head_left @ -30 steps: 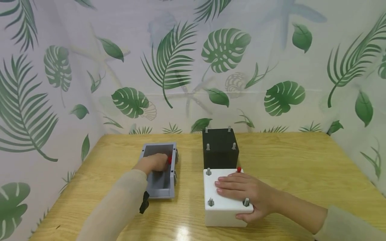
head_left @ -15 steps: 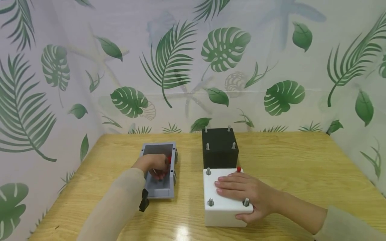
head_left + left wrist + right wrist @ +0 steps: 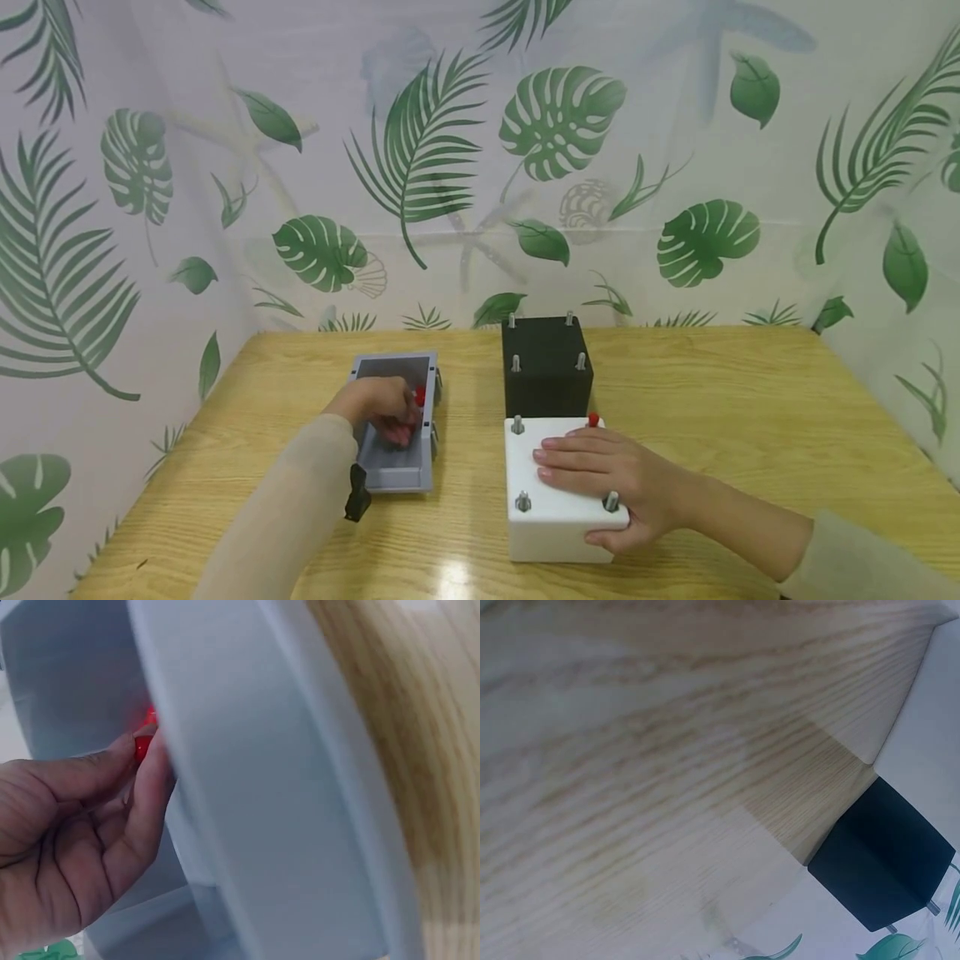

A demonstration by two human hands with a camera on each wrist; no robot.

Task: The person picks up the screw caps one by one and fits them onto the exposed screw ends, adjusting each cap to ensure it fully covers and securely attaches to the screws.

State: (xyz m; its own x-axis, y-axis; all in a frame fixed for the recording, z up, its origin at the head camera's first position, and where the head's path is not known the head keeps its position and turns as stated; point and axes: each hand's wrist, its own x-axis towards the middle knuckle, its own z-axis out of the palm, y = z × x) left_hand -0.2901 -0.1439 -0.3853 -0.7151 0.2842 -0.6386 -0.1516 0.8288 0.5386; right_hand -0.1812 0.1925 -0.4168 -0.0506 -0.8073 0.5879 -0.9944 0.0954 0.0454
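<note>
Inside a grey plastic bin (image 3: 395, 478) my left hand (image 3: 384, 400) reaches down, palm partly turned up. In the left wrist view, thumb and forefinger of the left hand (image 3: 97, 825) pinch a small red cap (image 3: 142, 747) beside the bin's wall. Another red piece (image 3: 151, 714) shows just beyond the fingertips. My right hand (image 3: 600, 471) rests on a white box (image 3: 558, 542), fingers laid straight across its top and thumb against the front side. Upright metal bolts (image 3: 523, 502) stand at the box's corners; a red cap (image 3: 593, 419) sits at the back right corner.
Directly behind the white box stands a black box (image 3: 547, 367) with upright bolts on top. Both boxes and the bin are on a wooden table (image 3: 735, 400). A leaf-patterned cloth (image 3: 465, 167) hangs behind and along the sides.
Inside the bin, the left hand has turned palm up and drawn slightly away from the red piece by the right wall. The right hand has stayed on the white box.
</note>
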